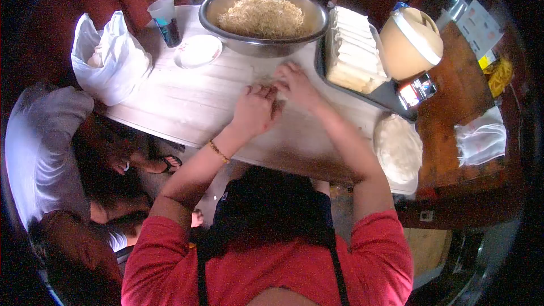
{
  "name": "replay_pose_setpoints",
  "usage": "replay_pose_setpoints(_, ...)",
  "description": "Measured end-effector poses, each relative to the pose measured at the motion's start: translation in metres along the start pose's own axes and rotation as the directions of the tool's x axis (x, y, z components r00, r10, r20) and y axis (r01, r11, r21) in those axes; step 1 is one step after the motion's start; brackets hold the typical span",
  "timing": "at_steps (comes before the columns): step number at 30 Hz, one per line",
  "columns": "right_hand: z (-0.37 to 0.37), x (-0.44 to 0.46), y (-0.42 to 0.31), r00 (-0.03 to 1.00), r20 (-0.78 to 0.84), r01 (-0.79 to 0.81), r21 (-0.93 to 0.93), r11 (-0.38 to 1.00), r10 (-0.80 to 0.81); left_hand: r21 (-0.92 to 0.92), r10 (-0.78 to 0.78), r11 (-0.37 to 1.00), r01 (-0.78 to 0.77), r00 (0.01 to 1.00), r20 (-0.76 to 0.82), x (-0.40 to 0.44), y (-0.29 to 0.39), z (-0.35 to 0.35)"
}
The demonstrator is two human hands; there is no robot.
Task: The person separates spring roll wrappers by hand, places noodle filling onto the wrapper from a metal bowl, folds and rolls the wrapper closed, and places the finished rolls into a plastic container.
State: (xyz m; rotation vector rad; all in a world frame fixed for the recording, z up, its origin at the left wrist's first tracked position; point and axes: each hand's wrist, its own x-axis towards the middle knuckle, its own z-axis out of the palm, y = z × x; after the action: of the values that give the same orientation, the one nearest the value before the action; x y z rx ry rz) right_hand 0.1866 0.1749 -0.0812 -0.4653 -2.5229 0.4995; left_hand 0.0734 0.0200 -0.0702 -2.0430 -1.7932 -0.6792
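My left hand [258, 107] is over the pale tabletop [192, 102], its fingers curled inward. Close beside it, my right hand [297, 86] has bent fingers that meet those of the left. Whatever lies between the fingertips is too blurred and hidden to name. Just beyond the hands stands a large metal bowl [208, 20] heaped with pale shredded food [263, 16]. To the right, a clear container [368, 82] holds a row of white, folded-looking pieces [354, 45]. A round, pale stack of thin sheets [398, 148] lies near my right forearm.
A white plastic bag [110, 62], a cup [164, 20] and a white plate [199, 51] stand at the left. On the right are a beige lidded jug [411, 42], a lit phone [417, 90] and a plastic bag [481, 137]. Another person [48, 147] sits at the left.
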Motion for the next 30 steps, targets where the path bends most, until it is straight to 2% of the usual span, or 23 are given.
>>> replay_pose_setpoints(1,-0.001,-0.006,-0.010,0.984,-0.177,-0.004,-0.127,0.992,-0.019,-0.002,-0.011,1.000,0.011,0.999,0.043,0.001,0.000,-0.001)
replay_pose_setpoints(2,-0.004,-0.013,-0.019,0.984,-0.176,-0.007,-0.127,0.992,-0.016,-0.005,-0.023,1.000,0.023,0.996,0.088,0.001,0.000,-0.001)
replay_pose_setpoints(4,-0.008,-0.025,-0.034,0.979,-0.117,0.096,-0.444,0.891,-0.164,-0.002,-0.014,1.000,0.014,0.993,0.117,0.002,-0.003,-0.002)
replay_pose_setpoints(5,-0.006,-0.030,-0.039,0.980,-0.115,0.096,-0.445,0.891,-0.163,0.003,-0.005,1.000,0.005,0.989,0.145,0.003,-0.004,-0.002)
replay_pose_setpoints(7,0.000,-0.038,-0.044,1.000,0.014,0.023,-0.435,0.900,-0.019,0.006,-0.004,1.000,0.003,0.991,0.133,0.002,-0.003,-0.001)
replay_pose_setpoints(10,0.004,-0.037,-0.041,0.999,0.047,-0.005,-0.396,0.918,0.026,-0.016,0.006,1.000,-0.005,0.997,0.080,0.001,-0.005,0.005)
replay_pose_setpoints(12,0.008,-0.038,-0.036,1.000,0.028,0.019,-0.391,0.920,-0.009,-0.044,0.011,0.999,-0.010,0.999,0.041,0.002,-0.008,0.010)
replay_pose_setpoints(14,0.009,-0.037,-0.033,0.999,0.007,0.041,-0.386,0.922,-0.042,-0.089,-0.029,0.995,0.044,0.986,0.164,0.006,-0.012,0.014)
replay_pose_setpoints(15,0.005,-0.035,-0.037,0.999,0.025,0.031,-0.379,0.925,-0.023,-0.089,-0.028,0.995,0.043,0.986,0.164,0.007,-0.015,0.020)
replay_pose_setpoints(17,0.002,-0.031,-0.034,0.999,0.042,0.018,-0.371,0.928,-0.003,-0.121,-0.004,0.993,0.013,0.997,0.073,0.006,-0.023,0.029)
replay_pose_setpoints(19,-0.001,-0.024,-0.021,0.985,0.166,0.104,-0.353,0.930,-0.047,-0.111,-0.023,0.993,0.037,0.992,0.122,0.009,-0.024,0.024)
replay_pose_setpoints(20,-0.002,-0.021,-0.015,0.985,0.166,0.103,-0.352,0.930,-0.047,-0.100,-0.043,0.993,0.060,0.985,0.169,0.012,-0.026,0.022)
replay_pose_setpoints(22,-0.007,-0.015,-0.008,0.960,0.266,0.151,-0.223,0.963,-0.088,-0.117,-0.013,0.992,0.038,0.978,0.209,0.017,-0.037,0.025)
replay_pose_setpoints(24,-0.011,-0.011,-0.003,0.948,0.313,0.114,-0.174,0.978,-0.055,-0.135,0.017,0.991,0.017,0.969,0.246,0.024,-0.048,0.022)
replay_pose_setpoints(26,-0.015,-0.003,0.001,0.932,0.362,0.075,-0.125,0.989,-0.025,-0.295,0.075,0.956,0.013,0.955,0.287,0.031,-0.057,0.014)
replay_pose_setpoints(27,-0.021,0.005,0.001,0.894,0.449,0.042,-0.087,0.995,0.002,-0.295,0.074,0.956,0.014,0.955,0.287,0.033,-0.062,0.016)
replay_pose_setpoints(28,-0.026,0.012,0.000,0.846,0.532,0.004,-0.051,0.999,0.023,-0.387,0.063,0.920,0.068,0.947,0.315,0.036,-0.068,0.019)
replay_pose_setpoints(29,-0.030,0.015,-0.001,0.846,0.533,0.005,-0.051,0.999,0.023,-0.473,0.054,0.872,0.123,0.937,0.345,0.038,-0.073,0.021)
replay_pose_setpoints(30,-0.035,0.019,-0.003,0.824,0.565,-0.054,-0.004,0.999,0.047,-0.472,0.053,0.873,0.124,0.937,0.344,0.042,-0.079,0.024)
